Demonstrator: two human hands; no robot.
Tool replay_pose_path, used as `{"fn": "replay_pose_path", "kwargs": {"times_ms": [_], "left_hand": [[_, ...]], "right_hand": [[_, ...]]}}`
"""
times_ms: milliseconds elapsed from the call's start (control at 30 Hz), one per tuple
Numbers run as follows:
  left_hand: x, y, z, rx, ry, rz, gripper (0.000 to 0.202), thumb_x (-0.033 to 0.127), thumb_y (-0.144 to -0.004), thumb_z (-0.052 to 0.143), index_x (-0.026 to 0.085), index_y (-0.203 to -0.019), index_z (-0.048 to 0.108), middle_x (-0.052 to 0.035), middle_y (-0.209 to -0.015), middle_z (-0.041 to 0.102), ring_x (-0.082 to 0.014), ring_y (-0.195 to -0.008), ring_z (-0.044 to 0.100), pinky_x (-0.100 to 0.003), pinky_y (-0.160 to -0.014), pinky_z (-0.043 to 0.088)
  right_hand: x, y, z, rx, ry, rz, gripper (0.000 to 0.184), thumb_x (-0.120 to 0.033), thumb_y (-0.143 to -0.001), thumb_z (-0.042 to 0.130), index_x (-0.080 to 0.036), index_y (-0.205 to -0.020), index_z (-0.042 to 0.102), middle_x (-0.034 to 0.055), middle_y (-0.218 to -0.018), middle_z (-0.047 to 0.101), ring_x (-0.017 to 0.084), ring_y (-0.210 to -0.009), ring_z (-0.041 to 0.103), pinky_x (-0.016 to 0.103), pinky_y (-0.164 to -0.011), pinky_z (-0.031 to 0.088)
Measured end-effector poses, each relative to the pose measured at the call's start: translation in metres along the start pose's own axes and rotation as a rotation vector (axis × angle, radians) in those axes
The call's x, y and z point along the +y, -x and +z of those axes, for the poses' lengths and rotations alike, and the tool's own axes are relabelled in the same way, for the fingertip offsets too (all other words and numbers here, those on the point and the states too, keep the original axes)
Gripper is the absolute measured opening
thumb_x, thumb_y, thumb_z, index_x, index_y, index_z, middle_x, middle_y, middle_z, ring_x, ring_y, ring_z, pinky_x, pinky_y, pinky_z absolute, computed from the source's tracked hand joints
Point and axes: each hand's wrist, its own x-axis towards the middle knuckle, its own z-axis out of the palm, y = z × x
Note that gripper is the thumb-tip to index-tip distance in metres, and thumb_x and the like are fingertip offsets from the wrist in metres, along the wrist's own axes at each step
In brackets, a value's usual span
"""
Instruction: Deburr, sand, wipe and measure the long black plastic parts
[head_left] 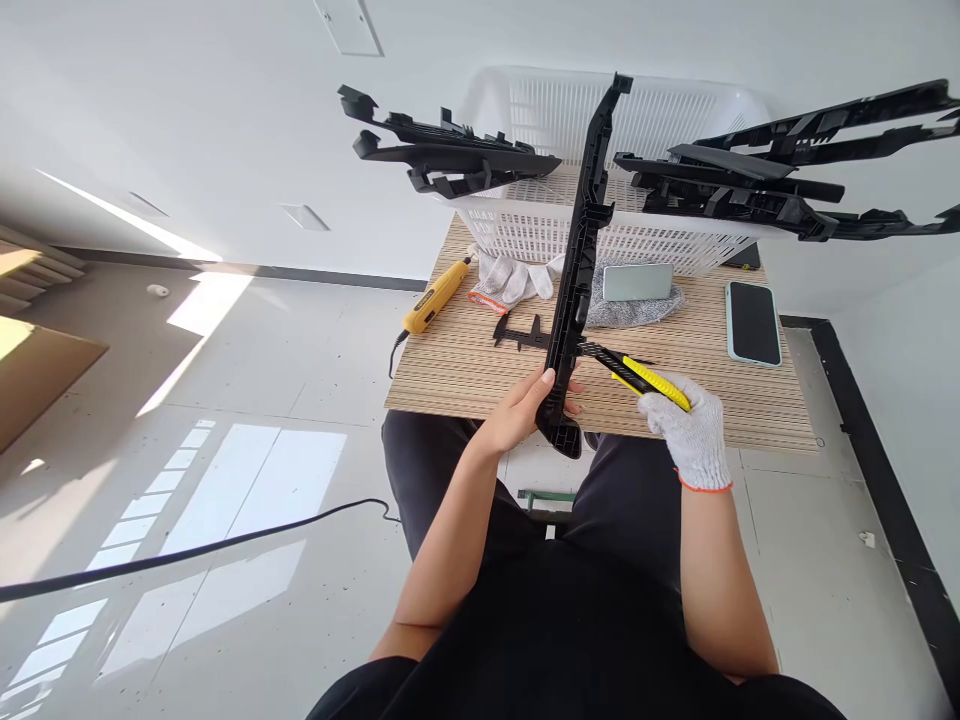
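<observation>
My bare left hand point(519, 408) is closed around the lower end of a long black plastic trim part point(576, 285), which stands tilted over the table's front edge. In a white knit glove with an orange cuff, my right hand point(691, 425) grips a yellow-and-black utility knife point(646, 380). The knife points left, and its tip meets or lies very close to the trim part's right edge; contact is unclear. Behind the trim part, a dark caliper point(520, 331) lies partly hidden.
On the wood-patterned table point(465, 370) are a yellow corded power tool point(436, 297), a white glove point(512, 280), a grey cloth point(637, 312) under a pale rectangular object point(637, 282), and a phone point(753, 322). Black trim parts point(457, 155) protrude from a white basket point(517, 228). A cable point(225, 537) crosses left.
</observation>
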Motion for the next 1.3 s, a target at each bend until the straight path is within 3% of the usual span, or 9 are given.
{"fn": "replay_pose_path", "kwargs": {"times_ms": [167,400,500,633,767,900,1000,1167,1300], "left_hand": [[-0.004,-0.001,0.001,-0.003,0.124,-0.011,0.060,0.058,-0.097,0.049,0.016,-0.138,0.059,-0.0117,-0.119,0.073,-0.0233,-0.092,0.073,-0.031,-0.075,0.057],[0.001,0.004,-0.001,-0.032,0.096,-0.018,0.040,0.035,-0.096,0.050,0.016,-0.126,0.067,-0.0107,-0.125,0.072,-0.0274,-0.109,0.068,-0.029,-0.078,0.054],[0.005,0.005,-0.002,-0.039,0.101,-0.050,0.044,0.027,-0.091,0.050,0.018,-0.131,0.064,-0.0092,-0.125,0.072,-0.0263,-0.109,0.069,-0.026,-0.070,0.052],[0.006,0.004,0.000,-0.023,0.088,-0.073,0.043,0.040,-0.096,0.049,0.017,-0.129,0.065,-0.0094,-0.110,0.076,-0.0232,-0.095,0.071,-0.024,-0.062,0.049],[0.000,-0.001,0.000,-0.002,0.087,-0.042,0.059,0.064,-0.094,0.050,0.011,-0.105,0.073,-0.0083,-0.080,0.074,-0.0186,-0.072,0.070,-0.028,-0.071,0.053],[-0.005,-0.002,-0.001,-0.007,0.113,-0.058,0.066,0.070,-0.092,0.048,0.010,-0.092,0.074,-0.0063,-0.068,0.069,-0.0148,-0.057,0.064,-0.027,-0.062,0.051],[-0.007,-0.001,-0.003,0.001,0.148,-0.032,0.058,0.064,-0.093,0.053,0.012,-0.104,0.074,-0.0062,-0.075,0.072,-0.0154,-0.067,0.066,-0.027,-0.070,0.053],[-0.009,-0.001,-0.004,0.015,0.196,0.055,0.042,0.050,-0.094,0.060,0.017,-0.119,0.069,-0.0079,-0.105,0.075,-0.0191,-0.094,0.070,-0.029,-0.090,0.053],[-0.007,-0.001,-0.002,0.017,0.227,0.032,0.040,0.049,-0.093,0.064,0.018,-0.120,0.064,-0.0090,-0.116,0.072,-0.0202,-0.095,0.072,-0.031,-0.086,0.055]], "right_hand": [[-0.005,0.001,0.000,-0.015,-0.042,0.022,0.033,-0.027,-0.067,0.077,-0.019,-0.098,0.078,-0.0049,-0.053,0.056,0.008,-0.046,0.042,0.023,-0.042,0.037],[-0.005,0.002,0.001,-0.011,-0.049,0.029,0.031,-0.026,-0.067,0.077,-0.019,-0.097,0.078,-0.0049,-0.054,0.056,0.008,-0.046,0.042,0.022,-0.041,0.036],[-0.005,0.002,0.001,-0.024,-0.038,0.014,0.027,-0.025,-0.068,0.077,-0.019,-0.094,0.078,-0.0052,-0.053,0.055,0.008,-0.046,0.042,0.021,-0.041,0.036],[-0.006,0.002,0.001,-0.026,-0.043,0.005,0.027,-0.024,-0.068,0.077,-0.019,-0.094,0.078,-0.0050,-0.053,0.056,0.008,-0.046,0.042,0.021,-0.041,0.036],[-0.004,0.002,0.000,-0.019,-0.031,-0.003,0.025,-0.024,-0.068,0.076,-0.019,-0.092,0.078,-0.0049,-0.055,0.057,0.007,-0.046,0.042,0.021,-0.042,0.036],[-0.003,0.002,-0.001,-0.026,-0.022,-0.001,0.028,-0.024,-0.067,0.076,-0.020,-0.095,0.078,-0.0055,-0.054,0.056,0.008,-0.047,0.042,0.022,-0.042,0.036],[-0.003,0.002,-0.001,-0.027,-0.010,-0.003,0.027,-0.024,-0.068,0.076,-0.020,-0.094,0.078,-0.0058,-0.054,0.055,0.008,-0.047,0.043,0.022,-0.043,0.037],[-0.002,0.002,-0.001,-0.020,0.011,-0.005,0.025,-0.024,-0.067,0.076,-0.020,-0.092,0.078,-0.0054,-0.054,0.056,0.008,-0.047,0.044,0.022,-0.043,0.038],[0.000,0.002,-0.001,-0.023,-0.017,0.011,0.030,-0.025,-0.067,0.077,-0.020,-0.097,0.078,-0.0052,-0.055,0.057,0.009,-0.048,0.045,0.023,-0.044,0.039]]}}
